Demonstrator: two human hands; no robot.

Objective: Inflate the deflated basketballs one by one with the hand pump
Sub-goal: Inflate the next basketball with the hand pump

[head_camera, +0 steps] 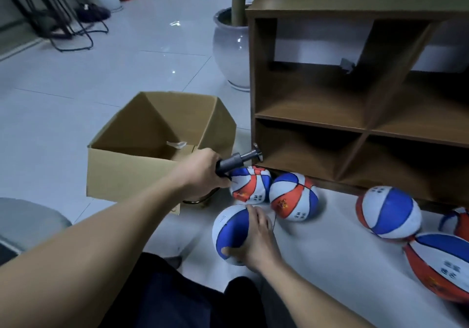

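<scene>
My left hand [203, 172] grips the grey hand pump [237, 161], its handle end pointing right toward the shelf. My right hand [256, 241] holds a blue-and-white basketball [231, 231] on the floor, fingers curled over its right side. A thin black hose runs by my right fingers. Behind it lie two red, white and blue basketballs, a crumpled one [251, 185] and a rounder one [294, 198]. Further right are another ball [388, 213], a flattened ball [441, 264] and part of one more at the frame edge [456, 222].
An open cardboard box [152, 147] stands on the tiled floor left of the balls. A wooden cubby shelf [355, 99] fills the right side. A white plant pot [231, 48] stands behind it. My dark trousers fill the bottom of the frame.
</scene>
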